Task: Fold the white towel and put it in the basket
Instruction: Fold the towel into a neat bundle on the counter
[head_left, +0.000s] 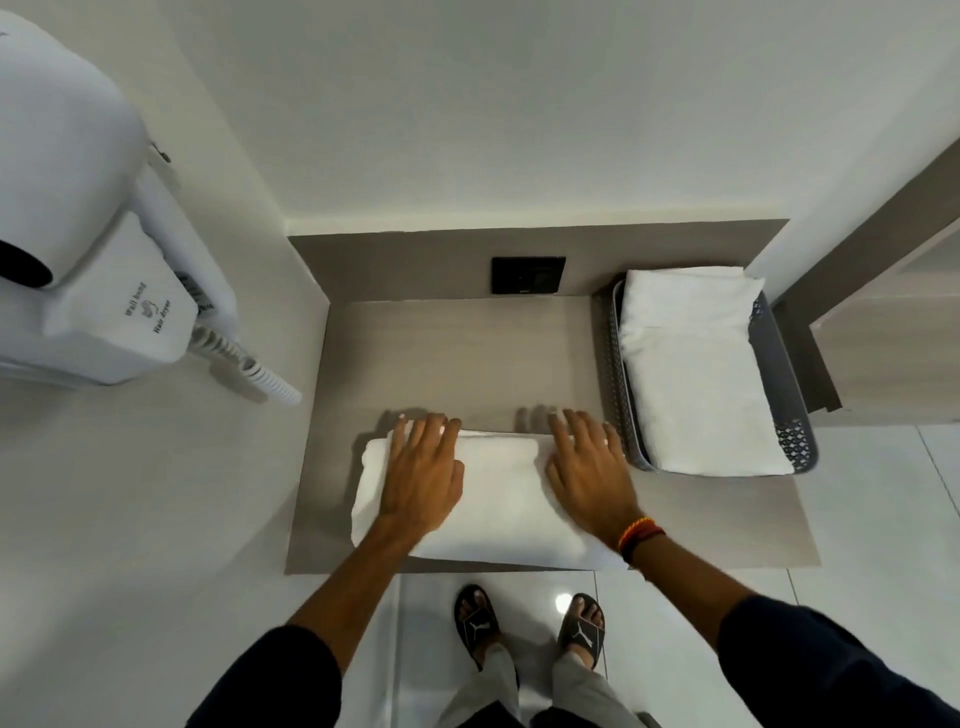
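Basket (779, 364), grey, perforated, sits at right edge of counter (457, 353); one folded white cloth (696, 374) fills it. White towel (498, 499), folded, lies on counter front, just beside basket. Left hand (423, 475) and right hand (587, 473) rest flat on towel, fingers spread, gripping nothing.

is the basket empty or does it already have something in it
Not empty: a folded white towel already fills the grey basket. The towel being folded lies outside it on the counter.
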